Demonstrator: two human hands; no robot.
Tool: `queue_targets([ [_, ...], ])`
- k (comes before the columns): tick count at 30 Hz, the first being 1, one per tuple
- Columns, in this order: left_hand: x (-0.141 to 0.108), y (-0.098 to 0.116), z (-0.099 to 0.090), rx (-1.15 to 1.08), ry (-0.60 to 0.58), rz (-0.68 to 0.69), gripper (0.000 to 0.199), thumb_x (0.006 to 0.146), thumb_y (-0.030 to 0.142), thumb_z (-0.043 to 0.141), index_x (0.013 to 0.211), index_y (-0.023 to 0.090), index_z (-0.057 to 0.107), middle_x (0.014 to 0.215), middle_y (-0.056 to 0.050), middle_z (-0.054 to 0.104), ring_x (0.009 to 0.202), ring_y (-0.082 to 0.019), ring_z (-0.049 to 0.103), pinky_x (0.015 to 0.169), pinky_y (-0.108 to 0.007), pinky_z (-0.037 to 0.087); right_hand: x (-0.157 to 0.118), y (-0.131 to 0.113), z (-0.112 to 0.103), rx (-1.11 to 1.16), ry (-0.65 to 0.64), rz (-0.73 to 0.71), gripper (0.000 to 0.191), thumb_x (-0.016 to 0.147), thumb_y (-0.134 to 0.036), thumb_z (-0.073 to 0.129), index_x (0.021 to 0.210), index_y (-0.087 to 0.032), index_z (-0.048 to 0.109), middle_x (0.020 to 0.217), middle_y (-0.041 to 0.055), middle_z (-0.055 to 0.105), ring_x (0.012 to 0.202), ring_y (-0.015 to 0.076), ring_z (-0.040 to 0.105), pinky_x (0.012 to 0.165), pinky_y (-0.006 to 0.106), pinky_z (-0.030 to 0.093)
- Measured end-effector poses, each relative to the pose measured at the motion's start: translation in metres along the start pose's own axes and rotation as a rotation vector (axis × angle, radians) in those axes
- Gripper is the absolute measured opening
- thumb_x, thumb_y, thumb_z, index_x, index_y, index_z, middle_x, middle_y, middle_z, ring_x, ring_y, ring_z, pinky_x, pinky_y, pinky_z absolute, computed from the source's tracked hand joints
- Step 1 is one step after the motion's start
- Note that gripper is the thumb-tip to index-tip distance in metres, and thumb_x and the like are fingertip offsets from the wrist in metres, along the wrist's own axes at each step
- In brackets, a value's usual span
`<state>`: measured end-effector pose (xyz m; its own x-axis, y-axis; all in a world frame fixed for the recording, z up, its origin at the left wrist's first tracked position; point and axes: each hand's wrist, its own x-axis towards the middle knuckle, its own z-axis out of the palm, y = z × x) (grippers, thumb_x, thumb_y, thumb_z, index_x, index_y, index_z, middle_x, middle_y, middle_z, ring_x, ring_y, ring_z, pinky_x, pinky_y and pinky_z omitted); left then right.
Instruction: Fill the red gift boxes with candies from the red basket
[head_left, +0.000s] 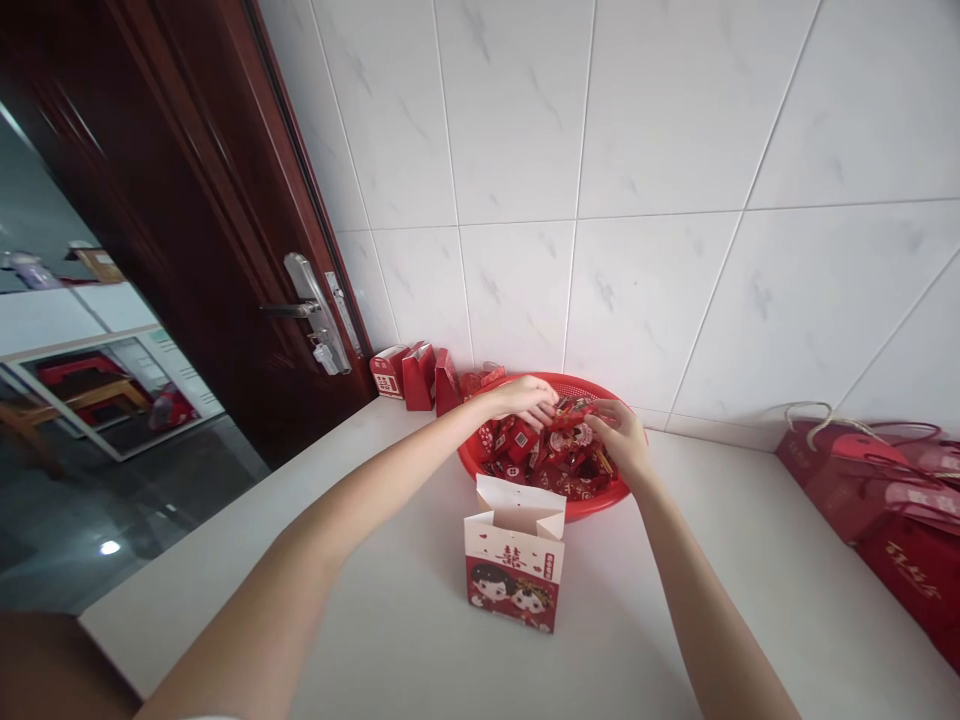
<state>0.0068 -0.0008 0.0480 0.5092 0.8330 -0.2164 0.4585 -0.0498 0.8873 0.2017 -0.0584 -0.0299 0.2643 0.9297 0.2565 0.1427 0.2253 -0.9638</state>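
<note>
A red plastic basket (471, 462) holds a heap of small red-wrapped packets (551, 455), which look like sweets. My left hand (525, 398) reaches over the basket's back left part, its fingers bent downward and close together; what they hold, if anything, is hidden. From the right, my right hand (624, 436) dips over the heap, thumb and fingers closed around the edge of a red wrapper (592, 408). In front of the basket an open paper gift box (514, 580) stands upright, white above and red below, with two cartoon faces. Its inside shows only in part.
Several red gift boxes (418, 377) stand against the tiled wall (517, 290), left of the basket. Red gift bags (885, 510) lie along the right side of the white tabletop (405, 620). A dark wooden door (217, 200) stands at the left.
</note>
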Motion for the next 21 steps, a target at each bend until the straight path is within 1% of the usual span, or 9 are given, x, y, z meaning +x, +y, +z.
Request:
queue_targets([
  [2,-0.003,-0.011,-0.008,0.313,0.001,-0.080,0.006,0.068,0.022,0.072,0.070,0.018,0.069,0.074,-0.009,0.073,0.076,-0.026,0.072,0.072,-0.034,0.057,0.000,-0.001,0.000,-0.008,0.001,0.014,0.040,0.069,-0.043,0.070,0.102,-0.021,0.066,0.112,0.0105,0.071,0.100,0.0285,0.068,0.083,0.044,0.056],
  [5,-0.010,-0.039,-0.013,0.520,0.065,-0.146,0.022,0.048,0.013,0.080,0.052,0.020,0.060,0.063,-0.007,0.069,0.079,-0.032,0.071,0.071,-0.034,0.054,0.000,0.000,0.001,-0.018,0.002,0.011,0.039,0.069,-0.044,0.070,0.101,-0.022,0.067,0.111,0.0102,0.072,0.100,0.0287,0.068,0.081,0.043,0.056],
  [8,-0.012,-0.066,-0.007,0.568,0.124,-0.134,0.037,0.037,0.019,0.089,0.061,0.021,0.061,0.078,-0.009,0.074,0.094,-0.036,0.069,0.077,-0.033,0.052,0.000,0.000,0.001,-0.027,-0.009,0.004,0.036,0.070,-0.044,0.069,0.099,-0.022,0.068,0.110,0.0099,0.072,0.097,0.0278,0.068,0.079,0.041,0.056],
  [11,-0.004,-0.080,0.000,0.547,0.183,-0.100,0.066,0.031,0.033,0.094,0.090,0.020,0.066,0.094,-0.011,0.075,0.104,-0.039,0.067,0.082,-0.034,0.051,-0.001,-0.001,0.002,-0.024,-0.014,0.004,0.036,0.070,-0.044,0.068,0.098,-0.022,0.068,0.110,0.0092,0.073,0.094,0.0267,0.069,0.076,0.040,0.056],
  [13,0.003,-0.082,0.002,0.521,0.210,-0.073,0.075,0.030,0.035,0.094,0.098,0.021,0.065,0.096,-0.010,0.074,0.103,-0.038,0.067,0.081,-0.034,0.051,-0.001,-0.002,0.002,-0.023,-0.020,0.007,0.036,0.069,-0.045,0.069,0.097,-0.023,0.067,0.110,0.0093,0.073,0.094,0.0270,0.069,0.075,0.039,0.056],
  [15,0.008,-0.080,0.001,0.524,0.210,-0.062,0.065,0.029,0.034,0.094,0.086,0.021,0.065,0.088,-0.008,0.073,0.096,-0.037,0.068,0.076,-0.034,0.051,-0.001,-0.002,0.002,-0.020,-0.028,0.016,0.036,0.068,-0.045,0.069,0.096,-0.023,0.067,0.110,0.0101,0.073,0.092,0.0275,0.069,0.074,0.040,0.056],
  [17,0.009,-0.076,0.001,0.535,0.156,-0.094,0.053,0.028,0.034,0.094,0.068,0.021,0.061,0.074,-0.004,0.069,0.086,-0.034,0.068,0.069,-0.032,0.049,-0.002,-0.003,0.002,-0.004,-0.031,0.028,0.037,0.068,-0.046,0.069,0.096,-0.022,0.067,0.111,0.0112,0.072,0.089,0.0275,0.070,0.074,0.041,0.057],
  [19,0.008,-0.072,0.001,0.501,0.089,-0.159,0.045,0.036,0.037,0.093,0.059,0.021,0.057,0.063,-0.001,0.062,0.077,-0.030,0.066,0.064,-0.031,0.048,-0.002,-0.004,0.002,0.006,-0.031,0.040,0.037,0.068,-0.046,0.069,0.096,-0.022,0.067,0.112,0.0117,0.071,0.088,0.0276,0.070,0.075,0.042,0.057],
  [21,0.005,-0.069,0.002,0.404,0.085,-0.202,0.039,0.049,0.042,0.088,0.062,0.021,0.057,0.061,0.000,0.060,0.075,-0.025,0.065,0.063,-0.029,0.047,-0.002,-0.004,0.003,0.006,-0.036,0.037,0.037,0.068,-0.046,0.070,0.096,-0.022,0.067,0.112,0.0115,0.071,0.092,0.0285,0.070,0.076,0.042,0.057],
])
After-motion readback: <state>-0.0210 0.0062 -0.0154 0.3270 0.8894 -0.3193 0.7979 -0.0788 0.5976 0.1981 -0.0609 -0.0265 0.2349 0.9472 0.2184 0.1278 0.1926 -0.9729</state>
